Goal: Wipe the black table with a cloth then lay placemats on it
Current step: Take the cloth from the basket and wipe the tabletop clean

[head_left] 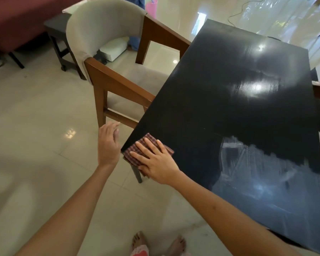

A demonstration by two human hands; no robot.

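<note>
While the right hand [153,161] pressed the folded cloth [148,152] flat on the near left corner of the black table [238,111], the task was, as I judge it, in its first step, the wiping. The fingers of this hand were straight and spread on top of the cloth; they did not curl around it, so the hand was pushing it and not clasping it. The left hand [108,145] hung in the air just beside the same corner, outside the table edge, with relaxed fingers and nothing in it.

No placemats were visible anywhere, so the second step was not yet begun. The next move probably called for sliding the cloth away from the corner, along the edge or across the top toward the far side, with steady pressure so that it stayed folded under the palm. Part of the cloth lay over the corner, so some care was needed that it did not slip off.

The cloth was checked in dark red and brown and folded into a small thick square. The table top was glossy and black, with bright reflections of light and pale streaks near the right side. A chair [103,58] with a grey back and wooden frame stood close to the left edge.
</note>
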